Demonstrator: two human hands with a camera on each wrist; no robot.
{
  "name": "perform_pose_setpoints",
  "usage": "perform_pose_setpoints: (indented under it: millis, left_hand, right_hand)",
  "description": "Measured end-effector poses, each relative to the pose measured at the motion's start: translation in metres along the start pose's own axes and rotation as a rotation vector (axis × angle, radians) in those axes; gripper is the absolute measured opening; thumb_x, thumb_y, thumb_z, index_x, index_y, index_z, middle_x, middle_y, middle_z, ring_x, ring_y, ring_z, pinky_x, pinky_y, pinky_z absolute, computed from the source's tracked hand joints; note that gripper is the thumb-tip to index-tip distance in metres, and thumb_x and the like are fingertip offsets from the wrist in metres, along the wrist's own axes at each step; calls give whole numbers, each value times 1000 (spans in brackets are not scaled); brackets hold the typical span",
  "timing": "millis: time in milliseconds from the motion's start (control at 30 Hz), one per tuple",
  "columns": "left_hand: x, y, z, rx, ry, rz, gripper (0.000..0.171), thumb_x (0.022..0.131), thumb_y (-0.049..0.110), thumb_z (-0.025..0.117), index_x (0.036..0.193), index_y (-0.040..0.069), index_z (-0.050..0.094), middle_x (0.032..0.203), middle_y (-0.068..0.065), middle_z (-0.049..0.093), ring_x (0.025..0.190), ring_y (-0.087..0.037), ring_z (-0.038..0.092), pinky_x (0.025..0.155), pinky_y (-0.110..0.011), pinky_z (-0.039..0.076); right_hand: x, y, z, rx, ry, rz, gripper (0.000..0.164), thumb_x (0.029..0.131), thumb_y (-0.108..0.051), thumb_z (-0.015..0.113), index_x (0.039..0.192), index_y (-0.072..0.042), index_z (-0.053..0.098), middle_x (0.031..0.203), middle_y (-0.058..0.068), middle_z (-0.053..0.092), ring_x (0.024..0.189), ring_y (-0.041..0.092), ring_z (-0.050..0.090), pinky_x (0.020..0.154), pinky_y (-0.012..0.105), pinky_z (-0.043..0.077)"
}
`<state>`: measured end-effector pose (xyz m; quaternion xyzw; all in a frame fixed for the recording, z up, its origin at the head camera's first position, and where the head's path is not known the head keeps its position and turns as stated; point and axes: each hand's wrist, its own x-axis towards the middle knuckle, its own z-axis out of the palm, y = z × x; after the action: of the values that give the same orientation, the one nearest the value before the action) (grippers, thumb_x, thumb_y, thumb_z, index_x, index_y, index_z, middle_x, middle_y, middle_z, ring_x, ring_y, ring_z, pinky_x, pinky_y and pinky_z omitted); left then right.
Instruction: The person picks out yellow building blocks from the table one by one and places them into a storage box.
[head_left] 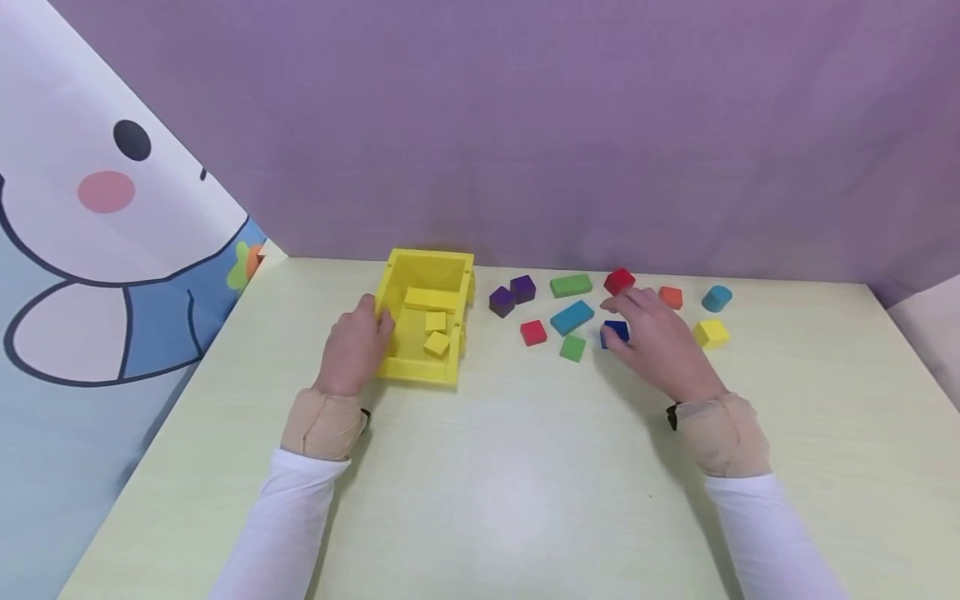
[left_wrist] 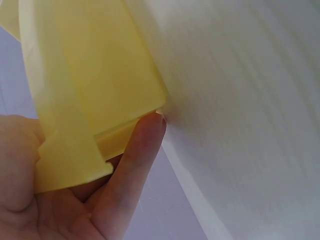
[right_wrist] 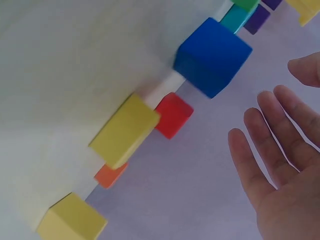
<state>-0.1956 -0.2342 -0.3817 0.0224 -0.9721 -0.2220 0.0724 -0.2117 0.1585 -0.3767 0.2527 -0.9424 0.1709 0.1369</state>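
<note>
My left hand (head_left: 354, 343) grips the left wall of a yellow plastic box (head_left: 406, 337), with its thumb over the rim. In the left wrist view, a finger lies against the outside of the box (left_wrist: 110, 65). A long yellow block (head_left: 431, 300) and two small yellow blocks (head_left: 436, 322) lie inside. My right hand (head_left: 663, 346) hovers over the blocks, its fingers apart and holding nothing. Nearest to it is a dark blue cube (right_wrist: 212, 57), partly covered by the thumb in the head view. A yellow block (right_wrist: 125, 131), hidden in the head view, shows in the right wrist view.
Between box and hand lie purple cubes (head_left: 502, 302), green blocks (head_left: 572, 285), a light blue block (head_left: 572, 317) and a red block (head_left: 533, 332). Another red block (head_left: 619, 281), an orange block (head_left: 671, 297), a blue cylinder (head_left: 717, 298) and a yellow cube (head_left: 711, 333) surround the right hand.
</note>
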Motion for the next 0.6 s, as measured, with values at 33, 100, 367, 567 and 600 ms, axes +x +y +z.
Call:
perform_pose_setpoints:
  millis: [33,100,367,567,600]
  left_hand:
    - [0,0,0,0,1,-1,29,95,27,34,97,0,44,65,-16,49,53,-26,47,46,-37,38]
    - [-1,1,-1,-1,1,-3,28,95,27,35,97,0,44,65,-16,49,53,-27,47,46,-37,38]
    - [-1,2,-2,8,7,-4,28,94,26,35,97,-1,44,65,-16,49,53,-27,48,47,-39,39]
    - [-1,1,-1,6,-7,-13,28,95,27,34,98,0,44,65,-15,49,54,-26,47,47,-37,39]
    - [-1,2,-1,5,-9,-14,28,95,27,34,98,0,44,65,-15,49,54,-26,47,47,-37,39]
  right_hand:
    - [-1,1,0,-3,-1,4,34,83,-25,61,112,-7,58,108,6,56,101,23,49,85,38,44]
    - [-3,4,-1,-6,-8,15,35,83,-25,62,113,-6,58,109,7,56,101,23,50,86,39,44]
    - [-11,13,-3,-3,-11,22,33,82,-22,63,111,-5,59,103,7,57,94,20,52,80,36,46]
    - [-16,20,-4,-18,-30,63,35,80,-22,65,110,-5,60,101,8,57,91,21,53,76,37,47]
    - [-17,21,-5,-19,-37,72,35,80,-22,65,109,-5,60,101,8,57,90,21,53,76,37,48]
